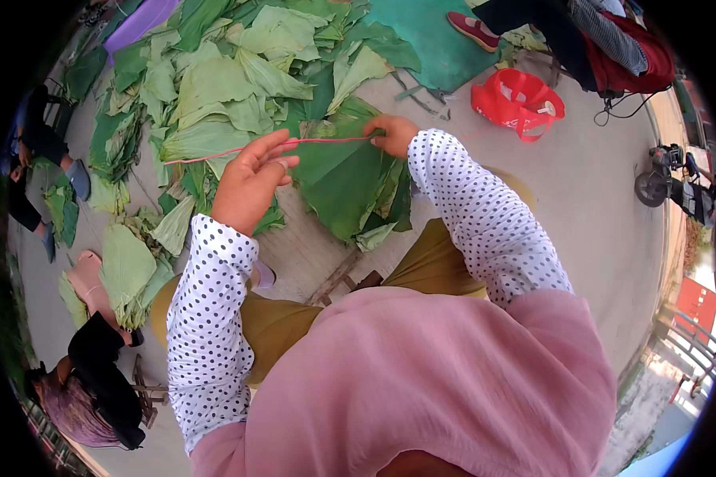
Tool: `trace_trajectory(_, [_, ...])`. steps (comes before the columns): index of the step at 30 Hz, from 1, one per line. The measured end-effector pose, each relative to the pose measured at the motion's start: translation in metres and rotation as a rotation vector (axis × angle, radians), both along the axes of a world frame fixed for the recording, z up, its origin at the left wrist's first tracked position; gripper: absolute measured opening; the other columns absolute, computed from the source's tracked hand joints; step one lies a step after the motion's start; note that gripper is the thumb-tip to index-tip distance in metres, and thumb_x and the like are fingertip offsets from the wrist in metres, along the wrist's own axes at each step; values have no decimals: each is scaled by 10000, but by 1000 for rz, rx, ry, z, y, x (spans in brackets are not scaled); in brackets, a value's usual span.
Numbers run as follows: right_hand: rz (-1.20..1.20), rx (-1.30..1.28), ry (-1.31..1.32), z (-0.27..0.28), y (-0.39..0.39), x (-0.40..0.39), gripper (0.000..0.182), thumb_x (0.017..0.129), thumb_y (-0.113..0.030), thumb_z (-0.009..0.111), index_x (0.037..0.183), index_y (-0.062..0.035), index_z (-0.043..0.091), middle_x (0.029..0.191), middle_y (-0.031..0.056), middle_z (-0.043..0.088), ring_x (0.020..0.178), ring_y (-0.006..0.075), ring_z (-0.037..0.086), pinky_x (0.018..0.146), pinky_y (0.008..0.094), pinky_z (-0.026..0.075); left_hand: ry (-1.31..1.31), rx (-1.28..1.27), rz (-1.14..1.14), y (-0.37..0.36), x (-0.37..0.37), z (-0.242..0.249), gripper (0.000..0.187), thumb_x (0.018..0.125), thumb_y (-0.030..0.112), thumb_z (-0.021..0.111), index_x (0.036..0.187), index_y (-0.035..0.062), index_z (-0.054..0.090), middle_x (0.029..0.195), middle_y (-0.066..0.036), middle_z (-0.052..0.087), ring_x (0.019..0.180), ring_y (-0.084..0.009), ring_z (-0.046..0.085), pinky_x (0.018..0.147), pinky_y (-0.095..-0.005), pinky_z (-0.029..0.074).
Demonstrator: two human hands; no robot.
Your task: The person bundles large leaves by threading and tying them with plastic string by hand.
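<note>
Sleeves (215, 318), two of them, white with dark dots, reach forward from the wearer's pink top (429, 374), above olive trousers (282, 326). The left hand (253, 179) is partly open, its thumb standing a little apart from the lightly curved fingers; one thin pinkish-red string (330, 141) passes at those fingers, though whether it is nipped between them cannot be told. The right hand (394, 135) has thumb and forefinger drawn together on the string near its right end, which is hard to make out. Between the two hands the string runs nearly straight, and beyond the left hand it slopes down to the left over pale leaves. Beneath the hands lies one large dark-green leaf bundle (346, 187), its right side folded and crumpled; the right hand is at its upper right edge, but contact is unclear. Farther out, broad green leaves (223, 87) overlap in a heap, too many to count, with a smaller pile (127, 270) to the left. One teal sheet (433, 40) lies beyond the bundle, and one red bag (505, 99) with a white object (546, 108) in its opening rests on the ground to the right. One person (83, 389) sits at the lower left; more legs (48, 139) show at the left edge. At the upper right is another person's single visible red shoe (475, 32). One motorbike (668, 179) stands at the far right.
</note>
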State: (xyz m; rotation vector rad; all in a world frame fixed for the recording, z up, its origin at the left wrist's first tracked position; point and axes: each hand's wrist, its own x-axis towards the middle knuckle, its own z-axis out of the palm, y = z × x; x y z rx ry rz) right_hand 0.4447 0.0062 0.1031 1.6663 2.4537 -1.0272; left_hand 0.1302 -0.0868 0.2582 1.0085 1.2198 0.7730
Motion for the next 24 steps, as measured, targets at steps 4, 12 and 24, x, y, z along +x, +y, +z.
trace_trajectory(4, [47, 26, -542, 6, -14, 0, 468, 829, -125, 630, 1286, -221, 608, 1476, 86, 422, 1426, 300, 295, 1079, 555, 298, -10, -13, -32, 0, 0, -4, 468, 936, 32, 488, 1404, 23, 470, 1346, -115, 566, 1152, -195, 593, 891, -304, 491])
trace_trajectory(12, [189, -238, 712, 102, -36, -111, 305, 905, -109, 635, 1191, -16, 583, 1034, 133, 657, 931, 286, 626, 845, 315, 495, -35, 52, -166, -8, -30, 14, 399, 952, 39, 502, 1347, 63, 547, 1316, -63, 586, 1144, -167, 588, 925, -308, 484])
trace_trajectory(24, [147, -7, 557, 149, -39, -120, 161, 918, -142, 642, 1029, -25, 643, 956, 164, 637, 870, 330, 637, 761, 378, 510, 690, -417, -81, 101, -210, -164, 391, 945, 191, 589, 1315, 73, 552, 1280, -97, 606, 1102, -229, 610, 897, -353, 522])
